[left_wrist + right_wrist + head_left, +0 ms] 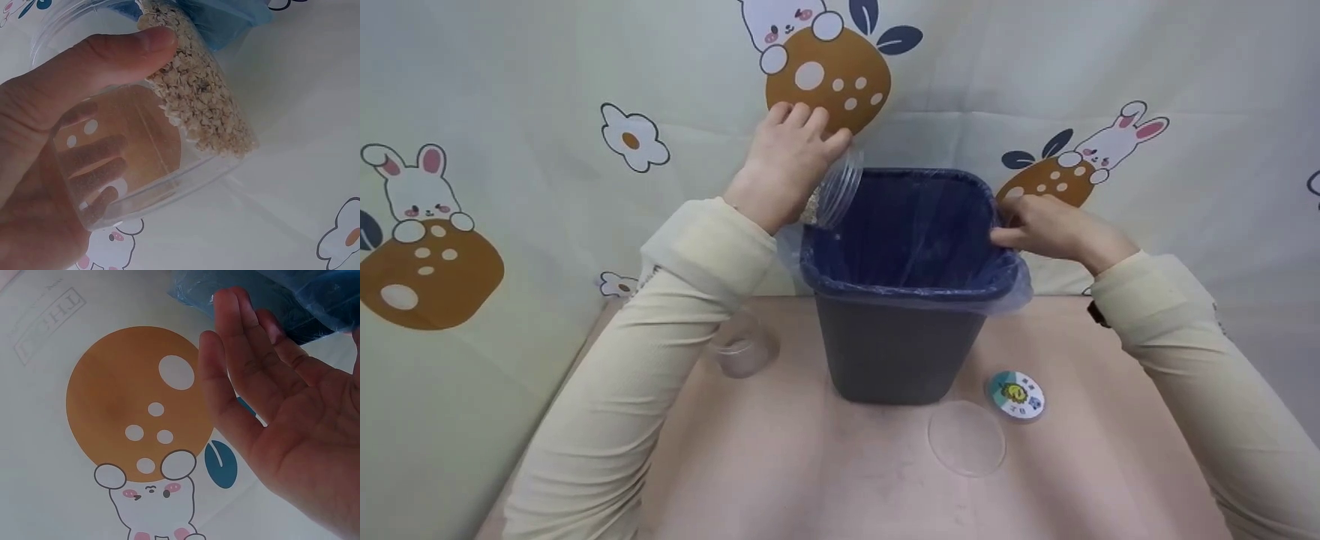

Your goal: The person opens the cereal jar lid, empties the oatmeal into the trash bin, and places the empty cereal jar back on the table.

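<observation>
My left hand [787, 165] grips a clear plastic jar [842, 187] from the side, tipped with its mouth towards the bin. In the left wrist view, pale oat-like flakes [205, 107] lie banked along the jar's lower wall, and the thumb presses across its outside. A grey trash can [896, 352] with a blue translucent liner [1018, 292] folded over its rim stands upright below. My right hand [1046, 229] holds the can's right rim, thumb over the inner side and fingers outside. In the right wrist view those fingers reach fairly straight to the liner.
A second clear jar [742, 356] stands on the pink-covered table [780, 465], left of the can. In front to the right lie a clear round lid [966, 439] and a round lid with a printed label [1017, 395]. A patterned cloth [540, 97] hangs close behind.
</observation>
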The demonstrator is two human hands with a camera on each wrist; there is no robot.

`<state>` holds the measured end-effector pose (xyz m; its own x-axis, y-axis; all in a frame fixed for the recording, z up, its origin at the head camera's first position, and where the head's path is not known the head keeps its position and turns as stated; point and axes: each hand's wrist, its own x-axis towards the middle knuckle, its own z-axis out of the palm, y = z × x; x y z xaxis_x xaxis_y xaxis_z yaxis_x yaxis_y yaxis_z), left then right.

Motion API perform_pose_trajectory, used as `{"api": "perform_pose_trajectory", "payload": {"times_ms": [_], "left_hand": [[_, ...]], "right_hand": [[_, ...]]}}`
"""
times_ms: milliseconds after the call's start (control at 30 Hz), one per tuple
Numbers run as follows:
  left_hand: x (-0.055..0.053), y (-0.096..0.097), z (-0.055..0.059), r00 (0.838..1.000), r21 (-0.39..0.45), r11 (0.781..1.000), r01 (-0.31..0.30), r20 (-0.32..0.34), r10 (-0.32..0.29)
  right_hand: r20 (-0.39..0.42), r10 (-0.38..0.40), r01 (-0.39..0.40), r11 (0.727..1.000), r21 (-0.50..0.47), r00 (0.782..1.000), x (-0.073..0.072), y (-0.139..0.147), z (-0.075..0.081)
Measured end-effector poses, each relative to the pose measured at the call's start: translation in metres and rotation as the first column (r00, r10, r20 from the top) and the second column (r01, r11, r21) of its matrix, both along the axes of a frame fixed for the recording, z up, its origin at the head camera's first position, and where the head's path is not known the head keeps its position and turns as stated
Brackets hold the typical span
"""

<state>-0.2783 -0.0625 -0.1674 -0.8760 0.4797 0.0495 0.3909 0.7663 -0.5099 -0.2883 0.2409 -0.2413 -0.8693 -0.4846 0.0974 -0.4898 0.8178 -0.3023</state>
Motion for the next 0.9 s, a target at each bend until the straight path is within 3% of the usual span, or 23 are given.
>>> {"api": "perform_pose_trajectory", "payload": {"times_ms": [900], "left_hand": [[-0.0025,0.0056,0.0012,1.000,0.013,1.000,-0.008,0.004,0.008]], "right_hand": [[0.022,-0.014,0.014,1.000,0.009,1.000,0.0004,-0.0011,0.0020]]}}
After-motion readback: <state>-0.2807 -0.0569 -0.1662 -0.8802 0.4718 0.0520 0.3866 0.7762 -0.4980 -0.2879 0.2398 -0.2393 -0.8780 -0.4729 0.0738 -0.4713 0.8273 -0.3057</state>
